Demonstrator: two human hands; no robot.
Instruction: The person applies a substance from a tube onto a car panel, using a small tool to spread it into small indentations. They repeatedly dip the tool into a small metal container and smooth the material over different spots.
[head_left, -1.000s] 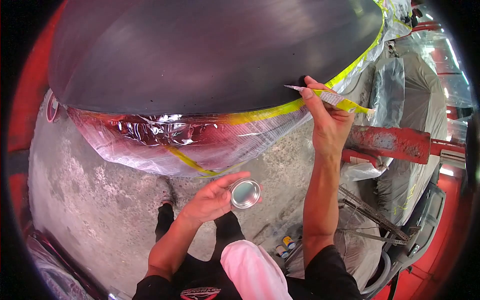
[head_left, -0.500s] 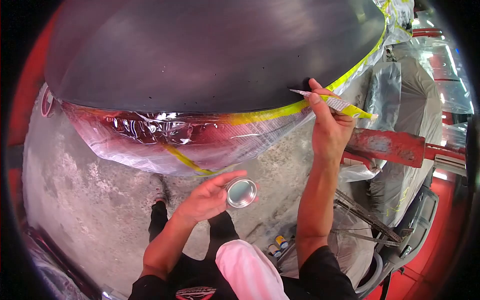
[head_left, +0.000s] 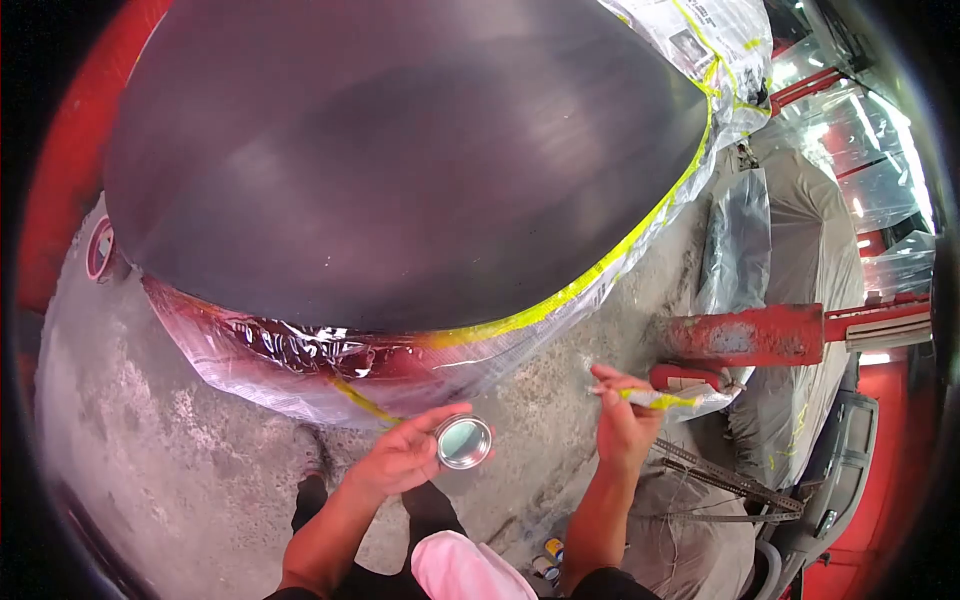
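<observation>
My left hand (head_left: 402, 458) is closed around a small round metal tin (head_left: 464, 442), its shiny rim turned up and pale grey-green inside. It is just below the masked front edge of a large dark grey car panel (head_left: 420, 170). Off to the right, my right hand (head_left: 627, 425) pinches a narrow folded paper strip with yellow tape (head_left: 655, 400). The strip's thin end points left, apart from the panel. Yellow masking tape (head_left: 580, 285) runs along the panel's right and lower edge, with plastic and newsprint sheeting (head_left: 290, 385) hanging below it.
A red metal lift arm (head_left: 745, 335) juts in at the right, beside a grey-covered bulk (head_left: 815, 230). Metal strips (head_left: 730, 485) and small cans (head_left: 553, 548) lie lower right. A red round object (head_left: 100, 248) stands on the concrete floor (head_left: 130, 400) at left.
My right hand has drawn back from the panel's edge, down toward my body, with the paper strip still pinched. The panel sits lower in view; my left hand still holds the tin.
</observation>
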